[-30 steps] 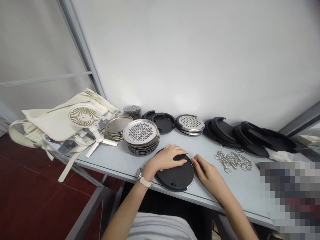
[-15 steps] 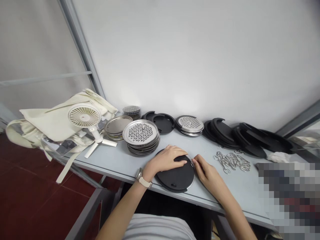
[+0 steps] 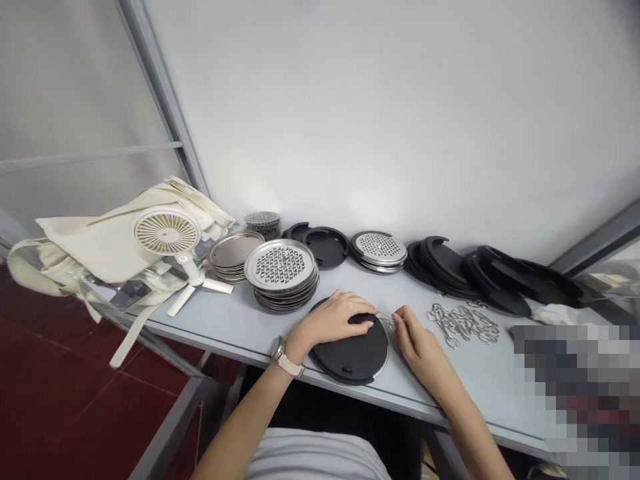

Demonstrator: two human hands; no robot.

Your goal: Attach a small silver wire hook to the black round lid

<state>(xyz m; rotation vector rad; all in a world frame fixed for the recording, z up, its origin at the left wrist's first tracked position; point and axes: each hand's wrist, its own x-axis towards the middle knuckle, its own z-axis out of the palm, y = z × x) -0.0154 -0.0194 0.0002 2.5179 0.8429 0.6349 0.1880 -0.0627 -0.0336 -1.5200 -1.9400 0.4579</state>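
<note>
A black round disc (image 3: 353,353) with a metal rim along its right side lies near the table's front edge. Across its upper part rests my left hand (image 3: 337,320), fingers over the far edge and thumb on the top face, holding it against the table. My right hand (image 3: 411,332), just right of the disc, is closed in a pinch on a thin metal wire hook (image 3: 385,317). This wire reaches from my right fingertips to the disc's edge by my left fingers. Where it meets the disc is hidden.
Stacked metal grater plates (image 3: 284,267) and plain metal discs (image 3: 235,250) stand left. Black round holders (image 3: 450,263) line the wall. Loose wire hooks (image 3: 463,323) lie right of my right hand. A white fan (image 3: 167,232) and cream bag (image 3: 107,233) are far left.
My right hand has shifted slightly right and up, away from the disc, drawing the wire hook out from its edge. The left hand and disc have stayed in place.
</note>
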